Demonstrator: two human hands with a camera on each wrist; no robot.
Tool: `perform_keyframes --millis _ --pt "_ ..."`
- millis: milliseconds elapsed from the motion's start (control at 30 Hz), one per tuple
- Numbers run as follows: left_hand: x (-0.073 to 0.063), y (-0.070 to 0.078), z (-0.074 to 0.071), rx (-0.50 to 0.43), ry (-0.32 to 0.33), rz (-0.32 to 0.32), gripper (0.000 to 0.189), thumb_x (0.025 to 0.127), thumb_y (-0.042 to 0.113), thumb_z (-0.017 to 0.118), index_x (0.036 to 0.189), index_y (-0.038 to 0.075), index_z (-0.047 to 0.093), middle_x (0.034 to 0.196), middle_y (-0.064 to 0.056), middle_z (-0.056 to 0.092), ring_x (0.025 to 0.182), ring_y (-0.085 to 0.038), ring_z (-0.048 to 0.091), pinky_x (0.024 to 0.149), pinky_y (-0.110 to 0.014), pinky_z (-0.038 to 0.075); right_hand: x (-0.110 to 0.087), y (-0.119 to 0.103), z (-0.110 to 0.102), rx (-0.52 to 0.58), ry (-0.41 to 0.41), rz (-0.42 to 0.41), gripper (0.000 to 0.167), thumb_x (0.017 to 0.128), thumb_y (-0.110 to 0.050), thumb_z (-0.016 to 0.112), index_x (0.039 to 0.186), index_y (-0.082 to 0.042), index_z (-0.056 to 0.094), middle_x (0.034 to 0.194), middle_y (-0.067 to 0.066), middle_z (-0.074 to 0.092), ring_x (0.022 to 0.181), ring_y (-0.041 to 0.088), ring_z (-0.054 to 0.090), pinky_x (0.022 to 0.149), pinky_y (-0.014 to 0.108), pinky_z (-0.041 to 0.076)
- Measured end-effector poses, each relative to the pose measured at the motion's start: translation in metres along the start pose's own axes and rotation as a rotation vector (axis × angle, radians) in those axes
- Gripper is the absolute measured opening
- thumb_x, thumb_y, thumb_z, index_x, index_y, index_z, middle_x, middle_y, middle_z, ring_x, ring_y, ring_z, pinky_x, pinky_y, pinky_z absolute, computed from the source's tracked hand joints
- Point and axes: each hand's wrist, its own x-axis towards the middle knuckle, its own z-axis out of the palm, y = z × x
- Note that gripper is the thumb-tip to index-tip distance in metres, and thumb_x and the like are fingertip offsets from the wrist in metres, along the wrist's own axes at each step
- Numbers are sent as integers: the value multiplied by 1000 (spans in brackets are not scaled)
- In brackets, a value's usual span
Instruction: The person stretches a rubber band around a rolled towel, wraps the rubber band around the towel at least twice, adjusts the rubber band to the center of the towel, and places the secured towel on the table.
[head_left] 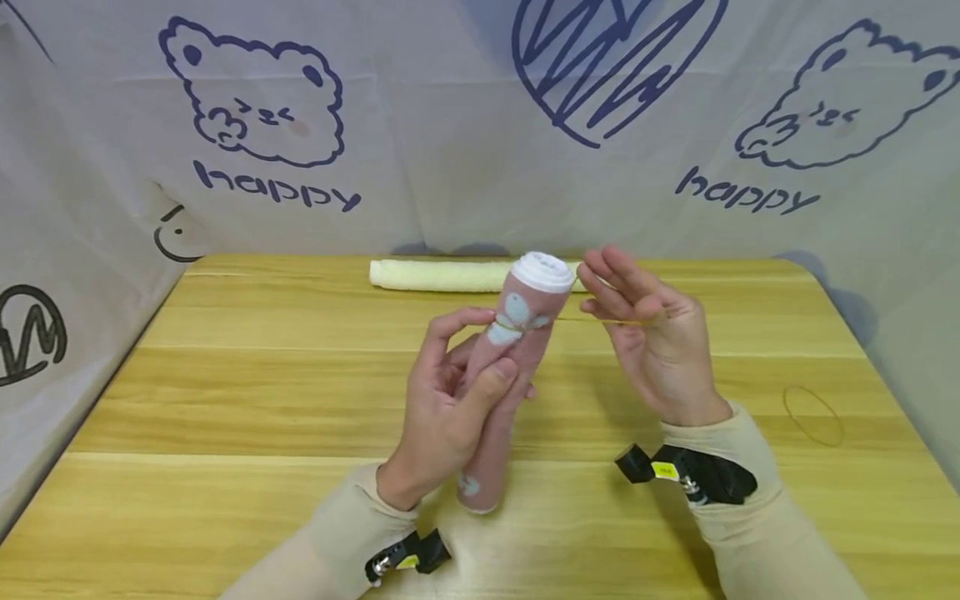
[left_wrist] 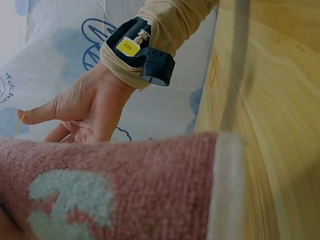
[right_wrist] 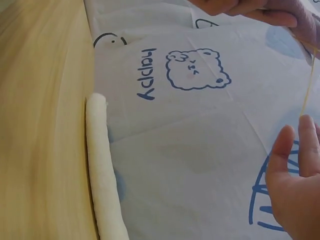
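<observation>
My left hand (head_left: 442,408) grips a rolled towel (head_left: 491,442), pink with pale blue patches and a white end, holding it tilted above the table. A thin yellow rubber band (head_left: 508,326) crosses the towel near its upper end and stretches toward my right hand (head_left: 671,358). There it hooks over the thumb, with the fingers spread and fairly straight beside the towel's white end. Two strands run from the thumb behind the towel in the left wrist view. A taut rubber band (right_wrist: 308,87) reaches the fingertips in the right wrist view.
A pale yellow rolled towel (head_left: 442,276) lies along the table's far edge, partly behind the pink one. Another rubber band (head_left: 828,406) lies on the wooden table (head_left: 225,400) at the right. White cloth with blue drawings (head_left: 420,125) hangs behind.
</observation>
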Motion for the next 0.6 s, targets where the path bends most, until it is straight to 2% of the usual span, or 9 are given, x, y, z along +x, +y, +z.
perform_keyframes --millis 67,167,300,367,467,600 --pt "0 -1 0 -4 -18 5 37 103 8 62 134 23 50 109 -27 72 81 -9 75 66 -40 66 0 -1 -2 -9 -11 9 55 86 -29 73 132 1 67 132 12 72 120 19 73 94 30 62" --pt "-2 -3 -1 8 -52 19 33 102 6 62 133 13 50 104 -48 59 81 -9 75 64 -41 66 0 -3 -4 -2 -34 24 54 87 -28 73 131 2 67 132 14 72 119 20 73 98 31 61" --pt "-4 -4 -1 63 -111 46 34 99 -1 62 129 -4 47 103 -45 60 83 -8 74 60 -41 65 -1 -7 -6 -24 -54 63 55 87 -30 74 132 1 66 133 12 72 123 19 71 110 32 55" --pt "-4 -4 0 102 -138 67 34 97 -6 63 127 -7 47 104 -41 62 84 -8 74 59 -39 65 -2 -12 -5 -56 -58 88 57 85 -32 76 132 -1 67 133 10 73 125 18 70 112 31 53" --pt "-4 -3 0 156 -177 94 35 92 -13 64 124 -8 50 108 -36 62 87 -7 71 62 -35 65 -2 -19 -4 -109 -71 113 59 82 -34 79 132 -3 69 131 8 74 126 18 69 112 29 53" --pt "-5 -1 -1 222 -245 76 35 91 -12 65 124 -5 56 111 -30 66 88 -8 67 68 -30 63 -3 -27 -2 -190 -114 107 64 78 -36 80 130 -1 69 129 9 74 123 20 71 109 31 55"
